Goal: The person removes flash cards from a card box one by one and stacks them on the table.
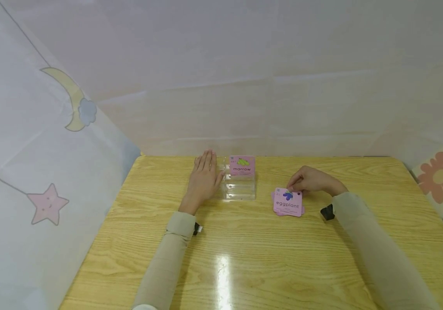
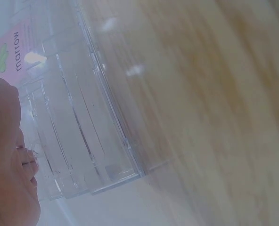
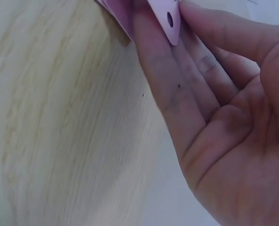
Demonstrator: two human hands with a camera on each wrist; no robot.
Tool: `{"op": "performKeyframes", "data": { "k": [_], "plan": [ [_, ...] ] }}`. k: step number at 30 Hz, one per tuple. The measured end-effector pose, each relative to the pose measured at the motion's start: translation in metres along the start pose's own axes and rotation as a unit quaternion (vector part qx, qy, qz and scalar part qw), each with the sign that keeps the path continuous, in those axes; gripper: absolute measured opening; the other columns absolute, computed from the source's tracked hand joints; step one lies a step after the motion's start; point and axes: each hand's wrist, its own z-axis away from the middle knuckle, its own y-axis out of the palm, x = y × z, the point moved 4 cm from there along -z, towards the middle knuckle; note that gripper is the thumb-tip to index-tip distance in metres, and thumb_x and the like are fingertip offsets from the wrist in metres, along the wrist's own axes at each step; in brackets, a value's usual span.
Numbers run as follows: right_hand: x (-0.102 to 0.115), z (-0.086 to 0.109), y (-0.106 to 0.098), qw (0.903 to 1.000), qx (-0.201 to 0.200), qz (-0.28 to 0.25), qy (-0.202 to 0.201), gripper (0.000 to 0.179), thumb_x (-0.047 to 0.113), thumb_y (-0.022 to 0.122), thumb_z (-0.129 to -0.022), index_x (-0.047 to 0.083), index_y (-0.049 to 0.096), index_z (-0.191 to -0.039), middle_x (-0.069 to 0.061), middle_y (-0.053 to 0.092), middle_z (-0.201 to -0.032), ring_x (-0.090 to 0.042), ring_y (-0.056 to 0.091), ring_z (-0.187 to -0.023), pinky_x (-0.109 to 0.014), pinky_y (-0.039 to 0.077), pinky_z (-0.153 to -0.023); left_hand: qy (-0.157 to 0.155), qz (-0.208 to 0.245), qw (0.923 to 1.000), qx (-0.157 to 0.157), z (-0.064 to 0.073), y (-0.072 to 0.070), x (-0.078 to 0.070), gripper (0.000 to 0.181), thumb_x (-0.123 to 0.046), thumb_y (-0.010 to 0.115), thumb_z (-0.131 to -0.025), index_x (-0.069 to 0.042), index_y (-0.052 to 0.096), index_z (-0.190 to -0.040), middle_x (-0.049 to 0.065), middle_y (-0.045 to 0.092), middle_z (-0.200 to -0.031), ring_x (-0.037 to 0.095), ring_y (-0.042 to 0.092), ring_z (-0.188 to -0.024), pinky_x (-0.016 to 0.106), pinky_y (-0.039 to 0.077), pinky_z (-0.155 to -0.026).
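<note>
A clear plastic card holder (image 1: 240, 190) with stepped slots stands near the table's back edge. In its upper right slot is a pink card with the word marrow (image 1: 242, 169), which also shows at the left of the left wrist view. My left hand (image 1: 203, 180) rests over the holder's left side, fingers straight and pointing away, hiding part of it. To the right, my right hand (image 1: 313, 180) pinches the top edge of a pink eggplant card (image 1: 288, 206) between thumb and fingers. More pink cards (image 1: 279, 214) peek out beneath it, mostly covered.
The wooden table (image 1: 268, 262) meets a pale cloth backdrop (image 1: 283, 107) just behind the holder. A side cloth (image 1: 31, 150) with a moon and star hangs at the left. Dark wrist devices (image 1: 327, 212) sit at both sleeves.
</note>
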Motion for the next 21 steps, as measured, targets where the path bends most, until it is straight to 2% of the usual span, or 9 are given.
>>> {"op": "performKeyframes", "data": {
  "k": [10,21],
  "plan": [
    [0.005,-0.0024,0.0016,0.9991,-0.013,0.04,-0.01,0.019,0.015,0.071,-0.099,0.001,0.08,-0.109,-0.01,0.079,-0.101,-0.015,0.061,-0.082,-0.027,0.053,-0.067,-0.002,0.004,1.0,-0.004,-0.0014,-0.0001,-0.0002,0.077,-0.052,0.025,-0.113,0.004,0.016,-0.166,0.022,0.018,-0.176,0.036,0.017,-0.166,0.049,0.016,-0.137],
    [0.0003,-0.0055,0.0059,0.9976,-0.039,0.056,-0.015,0.016,0.013,0.072,-0.099,0.004,0.082,-0.107,-0.009,0.08,-0.102,-0.015,0.06,-0.085,-0.025,0.049,-0.073,-0.001,0.008,1.0,0.001,0.0006,-0.0015,-0.0003,0.078,-0.052,0.024,-0.114,0.003,0.011,-0.167,0.022,0.017,-0.176,0.035,0.013,-0.166,0.047,0.012,-0.138]
  ]
}}
